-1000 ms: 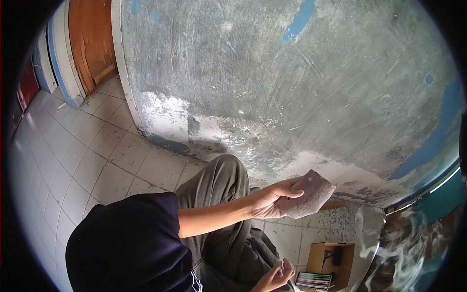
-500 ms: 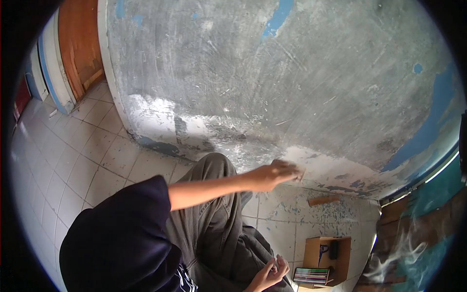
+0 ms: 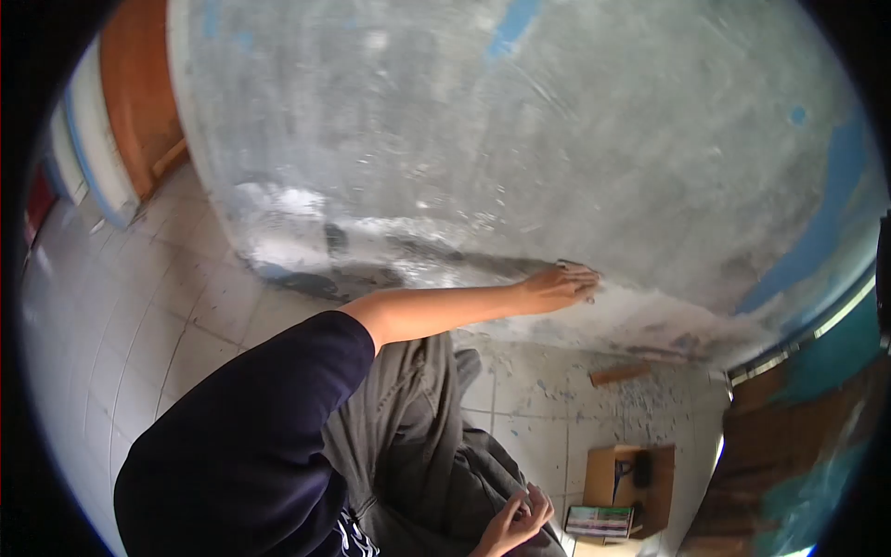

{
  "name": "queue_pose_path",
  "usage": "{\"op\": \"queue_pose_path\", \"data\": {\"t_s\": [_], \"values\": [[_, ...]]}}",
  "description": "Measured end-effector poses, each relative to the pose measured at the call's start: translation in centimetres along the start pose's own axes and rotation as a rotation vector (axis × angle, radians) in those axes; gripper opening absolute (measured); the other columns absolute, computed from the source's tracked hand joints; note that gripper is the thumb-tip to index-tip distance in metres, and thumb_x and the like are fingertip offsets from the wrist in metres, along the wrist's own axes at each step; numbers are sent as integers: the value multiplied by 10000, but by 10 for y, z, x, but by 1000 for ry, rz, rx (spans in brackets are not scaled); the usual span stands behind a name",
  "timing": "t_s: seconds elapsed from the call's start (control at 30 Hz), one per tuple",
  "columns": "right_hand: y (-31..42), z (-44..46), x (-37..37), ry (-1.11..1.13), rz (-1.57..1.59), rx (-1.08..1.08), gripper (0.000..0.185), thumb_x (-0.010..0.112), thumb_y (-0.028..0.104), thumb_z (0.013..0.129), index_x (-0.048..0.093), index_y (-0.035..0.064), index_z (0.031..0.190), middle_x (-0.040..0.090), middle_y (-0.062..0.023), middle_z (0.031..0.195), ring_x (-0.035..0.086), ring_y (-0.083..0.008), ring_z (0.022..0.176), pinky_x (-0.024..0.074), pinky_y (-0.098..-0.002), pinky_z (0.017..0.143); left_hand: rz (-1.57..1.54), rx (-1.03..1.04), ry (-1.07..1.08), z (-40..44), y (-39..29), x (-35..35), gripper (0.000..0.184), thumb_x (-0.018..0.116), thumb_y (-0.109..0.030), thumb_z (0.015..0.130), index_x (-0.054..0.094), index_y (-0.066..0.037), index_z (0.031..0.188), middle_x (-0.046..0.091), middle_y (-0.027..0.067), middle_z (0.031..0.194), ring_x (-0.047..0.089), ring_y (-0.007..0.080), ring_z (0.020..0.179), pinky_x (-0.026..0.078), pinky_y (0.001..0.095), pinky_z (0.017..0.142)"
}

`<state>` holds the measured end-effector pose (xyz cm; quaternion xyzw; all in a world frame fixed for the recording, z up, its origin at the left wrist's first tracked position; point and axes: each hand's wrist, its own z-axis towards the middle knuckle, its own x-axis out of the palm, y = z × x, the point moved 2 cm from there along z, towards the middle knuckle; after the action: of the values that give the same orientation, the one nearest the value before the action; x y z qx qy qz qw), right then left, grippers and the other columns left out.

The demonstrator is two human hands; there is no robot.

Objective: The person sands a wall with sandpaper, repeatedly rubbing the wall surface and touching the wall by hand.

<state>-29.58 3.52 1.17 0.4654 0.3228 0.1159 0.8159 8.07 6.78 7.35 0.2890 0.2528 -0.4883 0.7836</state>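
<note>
My left hand (image 3: 560, 286) reaches across and lies against the lower part of the grey, scraped wall (image 3: 445, 139), over a whitish patch. Its fingers press on a piece of sandpaper, mostly hidden under them, with only thin dark edges showing. Low in the view, my right hand (image 3: 516, 522) rests by the dark trousers (image 3: 408, 455), palm partly up, its fingers loosely bent and apart with nothing between them.
A cardboard box (image 3: 657, 497) on the tiled floor holds dark items and a striped stack (image 3: 599, 521). A brown strip (image 3: 620, 374) lies among paint flakes near the wall. An orange-brown door (image 3: 139, 88) stands upper left, and teal and brown material (image 3: 798, 446) fills the right side.
My left hand has turned the sandpaper from plain view onto the wall and moved slightly up and right along it. My right hand has hardly moved. The view has shifted a little.
</note>
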Motion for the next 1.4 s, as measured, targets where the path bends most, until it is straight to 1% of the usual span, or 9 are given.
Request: {"op": "queue_pose_path", "data": {"t_s": [0.07,0.13,0.2,0.33,0.6,0.63,0.97,1.07,1.4], "values": [[0,5,3,-36,29,9,144,586,51,801,584,7,938,524,-89,982,534,-173,872,449,-270,642,108,-55,75,21,-4,32,286,472,-33,831,566,0,1099,540,120,1217,464,249,1189,381,332,997],[3,6,0,-51,46,63,154,612,10,776,590,14,928,526,-106,982,538,-203,927,488,-289,711,-226,-96,78,36,-5,64,306,463,-41,826,623,-132,1070,539,119,1218,464,272,1180,331,400,1021],[5,4,-2,-57,8,53,123,630,16,770,609,16,890,535,-113,994,541,-220,952,494,-313,753,-209,-117,-1,43,-16,67,259,471,-66,818,654,-124,992,569,126,1150,481,275,1148,326,415,1013],[6,3,-14,-65,25,49,169,633,39,766,609,35,933,545,-113,1024,540,-240,957,477,-314,762,-69,-109,1,24,-17,26,329,473,-9,829,535,12,1152,502,177,1251,440,307,1198,314,412,1032],[4,8,-2,-19,-73,50,189,638,54,754,619,64,942,543,-115,1011,545,-253,955,467,-326,770,131,-87,140,-63,29,-90,534,453,87,782,412,-4,1307,432,119,1344,387,247,1258,310,376,1053],[10,10,-2,-19,-38,75,180,652,57,742,609,61,916,550,-133,983,536,-301,962,441,-373,832,103,-63,169,-64,30,-90,549,436,96,776,401,-5,1314,422,125,1350,379,259,1264,302,386,1057],[4,4,-3,-37,-125,3,186,646,56,757,612,73,939,545,-115,1020,547,-270,960,473,-342,771,-52,54,-53,53,0,2,479,469,61,779,452,16,1256,449,115,1326,393,246,1251,306,379,1047],[4,2,-3,-39,-129,28,184,645,58,759,613,73,940,542,-112,1026,548,-269,961,476,-344,771,-22,-33,-6,80,-16,21,433,476,16,795,474,18,1227,469,123,1303,412,254,1233,322,370,1030],[6,2,0,-21,-126,-23,185,639,56,755,604,50,937,544,-132,1004,548,-284,950,464,-340,787,-52,2,-23,-8,12,-22,428,447,11,822,455,5,1249,467,124,1306,420,271,1224,323,384,1024]]}}
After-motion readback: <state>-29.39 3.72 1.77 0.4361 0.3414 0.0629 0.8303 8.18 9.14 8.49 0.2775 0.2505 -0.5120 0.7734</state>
